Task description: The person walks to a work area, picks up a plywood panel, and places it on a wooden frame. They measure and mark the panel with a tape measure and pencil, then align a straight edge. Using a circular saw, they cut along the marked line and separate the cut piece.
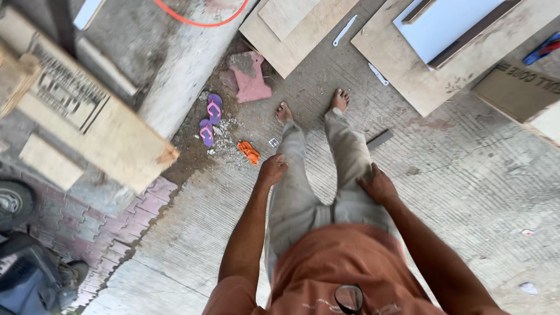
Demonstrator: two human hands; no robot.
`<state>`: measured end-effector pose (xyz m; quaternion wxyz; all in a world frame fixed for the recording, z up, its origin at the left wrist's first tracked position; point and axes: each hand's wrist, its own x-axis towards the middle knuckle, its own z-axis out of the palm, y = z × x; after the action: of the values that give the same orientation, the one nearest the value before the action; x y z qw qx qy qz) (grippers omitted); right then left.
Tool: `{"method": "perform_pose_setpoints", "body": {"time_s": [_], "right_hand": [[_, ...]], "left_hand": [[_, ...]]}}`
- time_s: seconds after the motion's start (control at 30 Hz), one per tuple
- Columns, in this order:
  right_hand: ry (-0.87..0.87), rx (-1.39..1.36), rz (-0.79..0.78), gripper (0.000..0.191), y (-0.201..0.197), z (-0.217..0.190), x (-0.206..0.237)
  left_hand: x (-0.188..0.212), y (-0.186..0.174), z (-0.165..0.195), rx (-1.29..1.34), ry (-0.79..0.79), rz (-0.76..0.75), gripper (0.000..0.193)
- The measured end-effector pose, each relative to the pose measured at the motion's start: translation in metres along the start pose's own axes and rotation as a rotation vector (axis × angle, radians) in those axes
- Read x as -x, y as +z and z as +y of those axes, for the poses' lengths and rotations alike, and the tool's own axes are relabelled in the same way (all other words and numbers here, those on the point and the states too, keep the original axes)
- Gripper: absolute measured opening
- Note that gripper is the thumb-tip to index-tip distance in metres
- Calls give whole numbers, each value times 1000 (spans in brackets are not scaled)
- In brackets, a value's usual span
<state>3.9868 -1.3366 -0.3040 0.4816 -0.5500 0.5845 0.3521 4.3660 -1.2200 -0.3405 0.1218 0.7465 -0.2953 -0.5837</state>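
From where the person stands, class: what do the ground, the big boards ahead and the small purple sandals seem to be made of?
Ground: probably concrete, grey and matt, scored with fine parallel grooves.
Boards: likely plywood, pale tan flat sheets with bare, unpainted faces and straight cut edges.
Purple sandals: apparently rubber or foam, with smooth soles and pink straps.
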Motion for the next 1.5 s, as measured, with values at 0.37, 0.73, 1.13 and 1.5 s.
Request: {"method": "perform_pose_setpoints", "body": {"time_s": [0.37, 0.73, 1.13, 1.5], "right_hand": [[61, 54, 323, 108, 36, -9, -93], [129, -2, 265, 100, 40, 40, -77], [-83, -27, 71, 75, -13, -24, -38], [-615, -765, 8, 99, -146, -158, 111]], "left_hand": [[-410, 4, -40, 336, -454, 292, 72], [-386, 69, -3, 756, -358, 247, 47], [-187, 7, 241, -46, 74, 269, 38], [136, -40, 197, -435, 346, 357, 36]]}}
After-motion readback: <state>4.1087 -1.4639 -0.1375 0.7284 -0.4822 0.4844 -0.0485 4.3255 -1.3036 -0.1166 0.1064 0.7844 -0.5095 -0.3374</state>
